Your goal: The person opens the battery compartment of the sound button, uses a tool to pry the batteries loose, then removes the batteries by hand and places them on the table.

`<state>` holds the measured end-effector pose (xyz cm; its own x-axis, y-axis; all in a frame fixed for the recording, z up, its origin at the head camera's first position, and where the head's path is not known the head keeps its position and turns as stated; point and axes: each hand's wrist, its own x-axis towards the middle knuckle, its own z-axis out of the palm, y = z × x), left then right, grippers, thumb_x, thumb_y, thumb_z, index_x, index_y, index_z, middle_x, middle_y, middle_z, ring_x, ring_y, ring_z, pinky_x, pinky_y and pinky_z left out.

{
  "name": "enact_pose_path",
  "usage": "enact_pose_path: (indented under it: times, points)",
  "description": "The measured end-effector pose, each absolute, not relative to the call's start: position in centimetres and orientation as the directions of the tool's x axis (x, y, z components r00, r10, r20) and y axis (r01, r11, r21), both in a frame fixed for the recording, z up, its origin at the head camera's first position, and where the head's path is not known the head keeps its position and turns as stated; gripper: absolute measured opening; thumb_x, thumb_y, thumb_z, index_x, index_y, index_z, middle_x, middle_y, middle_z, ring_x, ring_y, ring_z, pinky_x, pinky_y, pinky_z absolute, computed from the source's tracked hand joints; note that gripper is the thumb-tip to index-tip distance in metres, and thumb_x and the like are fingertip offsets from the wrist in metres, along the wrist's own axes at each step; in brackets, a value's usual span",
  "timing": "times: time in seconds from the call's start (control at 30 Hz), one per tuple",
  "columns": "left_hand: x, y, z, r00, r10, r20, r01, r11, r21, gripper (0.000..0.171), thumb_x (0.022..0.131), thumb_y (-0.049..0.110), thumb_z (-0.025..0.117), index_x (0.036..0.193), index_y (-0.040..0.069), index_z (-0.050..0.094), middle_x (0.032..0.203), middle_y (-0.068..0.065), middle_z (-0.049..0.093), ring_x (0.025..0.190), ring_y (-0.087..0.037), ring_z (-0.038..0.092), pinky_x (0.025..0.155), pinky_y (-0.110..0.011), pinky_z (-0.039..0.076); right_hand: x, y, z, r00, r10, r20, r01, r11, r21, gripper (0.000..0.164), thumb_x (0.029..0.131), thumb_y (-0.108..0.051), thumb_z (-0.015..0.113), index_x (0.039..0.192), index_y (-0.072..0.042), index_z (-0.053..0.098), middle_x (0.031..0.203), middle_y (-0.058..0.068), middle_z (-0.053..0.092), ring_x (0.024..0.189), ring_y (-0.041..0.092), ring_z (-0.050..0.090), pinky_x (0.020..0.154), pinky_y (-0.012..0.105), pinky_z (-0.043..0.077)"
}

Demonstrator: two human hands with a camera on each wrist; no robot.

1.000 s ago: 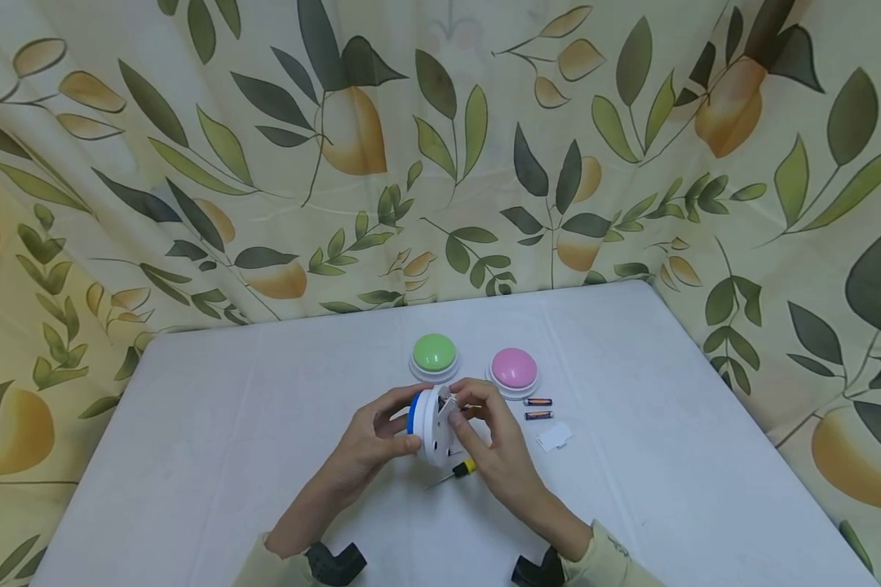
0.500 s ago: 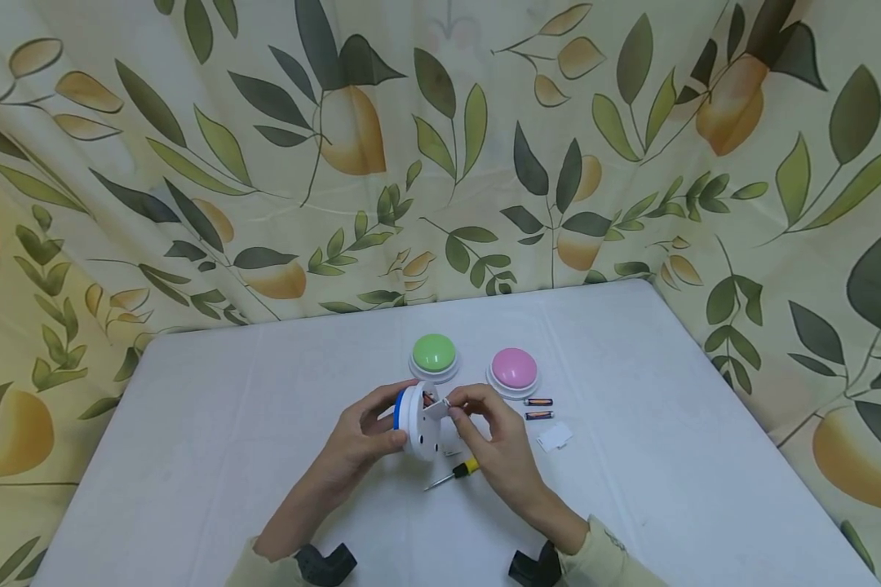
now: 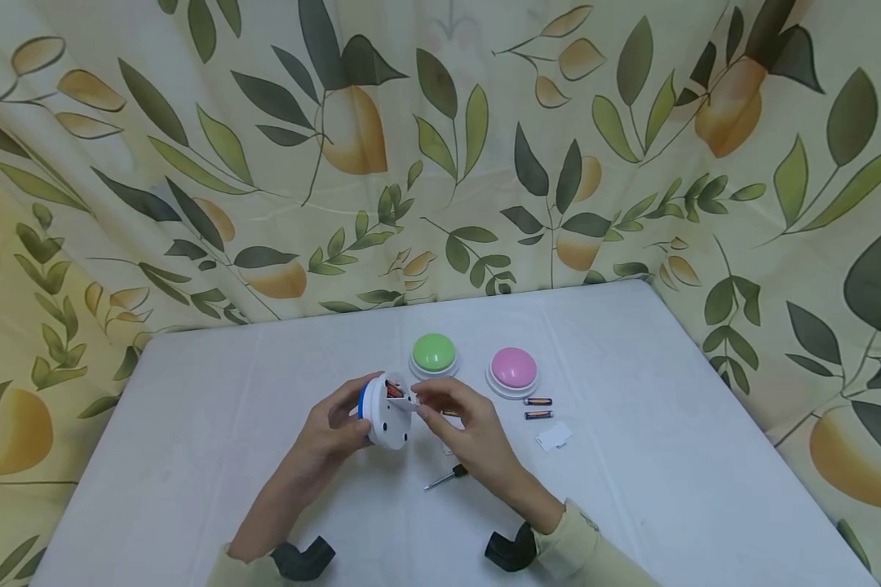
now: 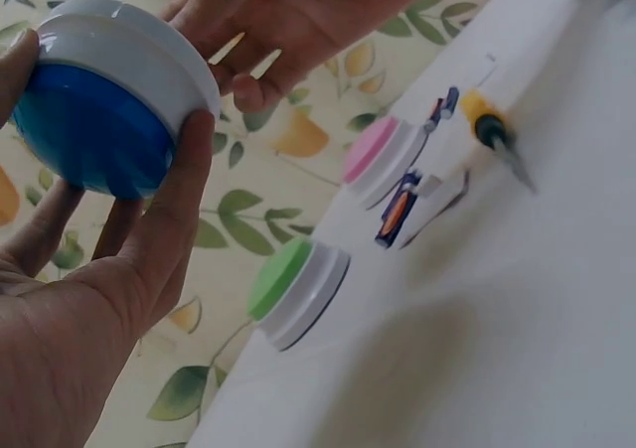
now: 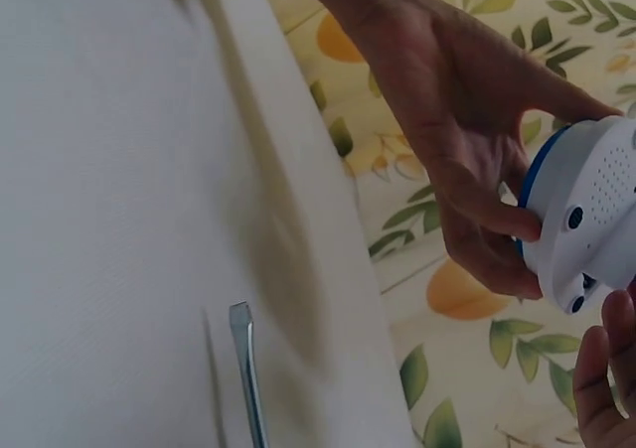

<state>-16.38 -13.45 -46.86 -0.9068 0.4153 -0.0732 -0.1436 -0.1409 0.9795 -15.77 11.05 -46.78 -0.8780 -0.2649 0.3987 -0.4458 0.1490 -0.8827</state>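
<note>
My left hand (image 3: pixel 323 432) grips a round white push button (image 3: pixel 389 428) with a blue dome (image 4: pixel 94 130), tilted on its side above the table. Its flat white back, with several dark round spots and speaker holes, faces right. An uncovered battery compartment in that back shows something reddish-brown inside, like batteries. Thumb and fingers of my right hand (image 3: pixel 477 432) pinch a small white flap (image 3: pixel 405 403), probably the battery cover, at the edge of the compartment. Whether the flap is still joined to the button, I cannot tell. A screwdriver (image 3: pixel 444 478) lies below, its handle partly behind my right hand.
Behind the hands stand a green-domed button (image 3: pixel 434 353) and a pink-domed button (image 3: pixel 514 368). Two small batteries (image 3: pixel 538 415) and a white paper-like piece (image 3: pixel 554 436) lie to the right on the white table (image 3: pixel 264 375). A patterned curtain (image 3: pixel 455 163) hangs behind.
Both hands have moved left with the blue button, whose back has turned more toward the head camera. The white flap has tilted outward, exposing the compartment. The screwdriver has stayed put.
</note>
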Motion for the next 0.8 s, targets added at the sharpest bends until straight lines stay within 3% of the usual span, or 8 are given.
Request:
enact_pose_path:
  times: [0.27, 0.43, 0.6, 0.8]
  points:
    - [-17.0, -15.3, -46.4, -0.934, 0.353, -0.053, -0.106, -0.131, 0.986, 0.066, 0.099, 0.028, 0.069, 0.157, 0.017, 0.042, 0.155, -0.006, 0.043, 0.133, -0.025, 0.054, 0.104, -0.042, 0.055, -16.4, 9.5, -46.2, -0.869, -0.26, 0.421, -0.464, 0.135, -0.875, 0.024, 0.1, -0.009, 0.07, 0.123, -0.011, 0.069, 0.118, 0.007, 0.072, 0.102, 0.013, 0.065, 0.092, 0.025, 0.058]
    - [-17.2, -16.9, -45.4, -0.959, 0.281, -0.027, -0.083, -0.189, 0.978, 0.069, 0.1, 0.027, 0.067, 0.16, 0.012, 0.035, 0.153, -0.004, 0.045, 0.136, -0.022, 0.052, 0.103, -0.039, 0.056, -16.7, 8.2, -46.5, -0.877, -0.242, 0.415, -0.458, 0.159, -0.875, 0.024, 0.099, -0.009, 0.071, 0.122, -0.013, 0.069, 0.115, 0.003, 0.073, 0.099, 0.014, 0.064, 0.09, 0.025, 0.058]
    - [-17.1, -18.5, -44.5, -0.971, 0.236, 0.031, -0.037, -0.279, 0.96, 0.068, 0.102, 0.031, 0.066, 0.16, 0.012, 0.035, 0.152, -0.003, 0.049, 0.134, -0.019, 0.055, 0.104, -0.037, 0.055, -16.8, 7.0, -47.1, -0.878, -0.279, 0.388, -0.461, 0.281, -0.842, 0.022, 0.097, -0.006, 0.071, 0.118, -0.014, 0.071, 0.108, -0.002, 0.071, 0.094, 0.011, 0.06, 0.083, 0.025, 0.057]
    - [-16.9, -19.4, -44.1, -0.972, 0.228, 0.066, -0.015, -0.338, 0.941, 0.067, 0.103, 0.036, 0.063, 0.16, 0.016, 0.034, 0.158, -0.004, 0.042, 0.138, -0.019, 0.053, 0.106, -0.036, 0.053, -16.7, 5.3, -47.6, -0.876, -0.365, 0.316, -0.465, 0.46, -0.756, 0.02, 0.097, -0.007, 0.071, 0.116, -0.013, 0.071, 0.107, 0.001, 0.072, 0.094, 0.013, 0.062, 0.083, 0.024, 0.056]
